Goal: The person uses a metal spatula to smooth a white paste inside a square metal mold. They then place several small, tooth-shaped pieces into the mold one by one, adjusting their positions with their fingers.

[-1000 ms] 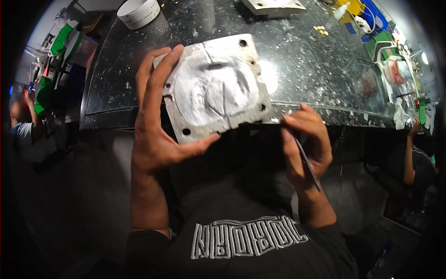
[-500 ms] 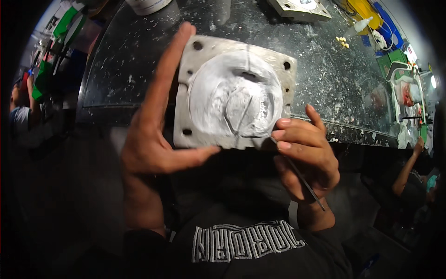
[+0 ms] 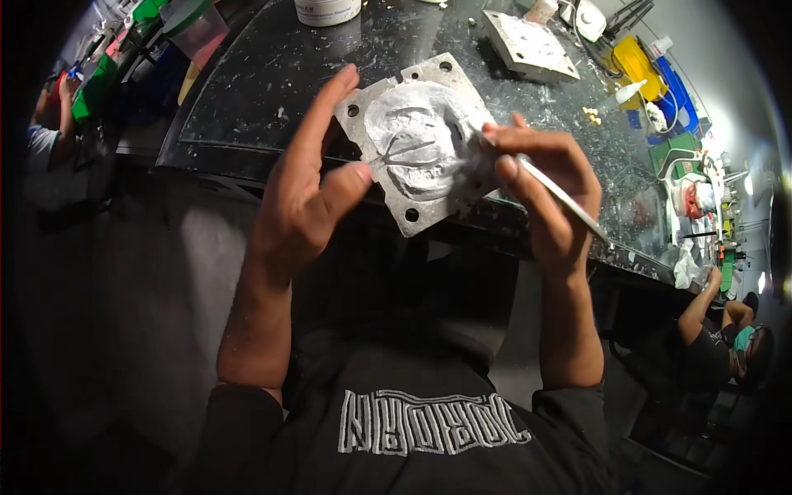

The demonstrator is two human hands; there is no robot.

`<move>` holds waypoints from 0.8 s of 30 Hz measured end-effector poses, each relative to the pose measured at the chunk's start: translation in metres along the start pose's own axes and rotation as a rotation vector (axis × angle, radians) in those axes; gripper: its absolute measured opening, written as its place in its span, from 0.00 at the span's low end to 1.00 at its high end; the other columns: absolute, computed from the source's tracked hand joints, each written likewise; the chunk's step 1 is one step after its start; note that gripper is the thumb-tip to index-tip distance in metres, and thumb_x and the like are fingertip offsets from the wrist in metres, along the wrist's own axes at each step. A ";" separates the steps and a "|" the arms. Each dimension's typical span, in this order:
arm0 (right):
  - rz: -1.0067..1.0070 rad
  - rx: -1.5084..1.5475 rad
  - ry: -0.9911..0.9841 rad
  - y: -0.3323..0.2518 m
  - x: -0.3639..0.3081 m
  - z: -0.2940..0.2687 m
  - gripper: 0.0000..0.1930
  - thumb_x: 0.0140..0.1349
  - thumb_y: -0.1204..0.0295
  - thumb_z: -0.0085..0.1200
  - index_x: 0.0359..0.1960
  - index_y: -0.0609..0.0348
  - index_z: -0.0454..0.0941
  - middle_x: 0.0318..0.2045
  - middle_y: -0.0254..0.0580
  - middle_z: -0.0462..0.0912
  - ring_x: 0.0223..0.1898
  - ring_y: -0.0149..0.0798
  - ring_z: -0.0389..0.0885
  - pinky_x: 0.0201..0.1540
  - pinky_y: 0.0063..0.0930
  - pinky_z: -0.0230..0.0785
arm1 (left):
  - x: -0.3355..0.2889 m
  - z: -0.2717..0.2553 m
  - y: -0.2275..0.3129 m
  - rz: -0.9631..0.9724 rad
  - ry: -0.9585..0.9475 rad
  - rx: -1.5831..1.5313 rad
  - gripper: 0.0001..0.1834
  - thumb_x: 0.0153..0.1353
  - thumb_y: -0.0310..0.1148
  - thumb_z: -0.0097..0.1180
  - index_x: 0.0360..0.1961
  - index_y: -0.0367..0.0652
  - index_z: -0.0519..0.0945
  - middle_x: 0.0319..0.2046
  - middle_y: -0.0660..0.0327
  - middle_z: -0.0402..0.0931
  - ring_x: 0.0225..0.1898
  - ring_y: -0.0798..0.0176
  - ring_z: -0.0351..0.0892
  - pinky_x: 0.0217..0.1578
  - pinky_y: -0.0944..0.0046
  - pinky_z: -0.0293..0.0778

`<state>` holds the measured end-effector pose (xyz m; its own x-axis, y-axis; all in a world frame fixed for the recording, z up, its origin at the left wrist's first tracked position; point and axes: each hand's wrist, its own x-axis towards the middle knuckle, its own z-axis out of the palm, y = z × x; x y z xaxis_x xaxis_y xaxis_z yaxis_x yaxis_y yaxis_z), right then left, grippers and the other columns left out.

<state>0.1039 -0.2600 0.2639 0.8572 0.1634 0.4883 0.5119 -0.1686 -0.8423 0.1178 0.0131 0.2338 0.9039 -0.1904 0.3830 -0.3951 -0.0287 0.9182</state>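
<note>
A square metal mould half (image 3: 412, 219) is tilted up above the near edge of the bench, with holes at its corners. Its round hollow is coated in pale, silvery-white material (image 3: 425, 136) with grooves and small ridges. My left hand (image 3: 305, 198) grips its left side, thumb on the front edge and fingers along the outer side. Between the thumb and fingers of my right hand (image 3: 565, 181) is a slim metal hand tool (image 3: 569, 200), its back end pointing down to the right. Those fingertips are at the mould's right side and hide the tool's tip.
A second metal mould half (image 3: 532, 54) sits on the dark, white-speckled bench (image 3: 247, 107), near a white tub (image 3: 327, 10). Farther right are small yellowish pieces (image 3: 592, 115), a dropper bottle (image 3: 631, 91) and a yellow tray (image 3: 639, 66). Other people sit at both sides.
The mould half has turned and moved up, farther from my body. My right hand has risen with it, and the tool now lies higher across the fingers.
</note>
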 end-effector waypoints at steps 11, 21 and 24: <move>0.171 0.312 0.277 -0.015 -0.049 0.041 0.10 0.68 0.82 0.62 0.49 0.67 0.81 0.51 0.52 0.87 0.61 0.41 0.83 0.70 0.37 0.67 | 0.010 0.001 0.001 0.250 -0.196 0.368 0.77 0.31 0.34 0.84 0.82 0.36 0.47 0.80 0.45 0.51 0.81 0.48 0.52 0.79 0.53 0.52; 0.228 0.628 0.404 -0.015 -0.078 0.045 0.09 0.68 0.84 0.59 0.49 0.67 0.79 0.52 0.54 0.86 0.69 0.52 0.77 0.76 0.47 0.60 | 0.041 0.065 0.003 0.041 -0.150 -0.665 0.53 0.55 0.33 0.65 0.79 0.27 0.53 0.74 0.42 0.63 0.74 0.53 0.65 0.74 0.58 0.61; 0.195 0.589 0.334 -0.021 -0.083 0.043 0.08 0.70 0.82 0.60 0.48 0.66 0.79 0.51 0.52 0.87 0.68 0.50 0.78 0.76 0.46 0.61 | 0.050 0.080 0.008 -0.074 -0.015 -0.949 0.36 0.66 0.36 0.51 0.72 0.24 0.66 0.68 0.39 0.72 0.67 0.52 0.75 0.70 0.58 0.68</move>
<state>0.0193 -0.2277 0.2314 0.9496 -0.1398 0.2807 0.3135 0.4049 -0.8589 0.1468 -0.0756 0.2520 0.9165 -0.2331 0.3251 -0.0328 0.7660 0.6420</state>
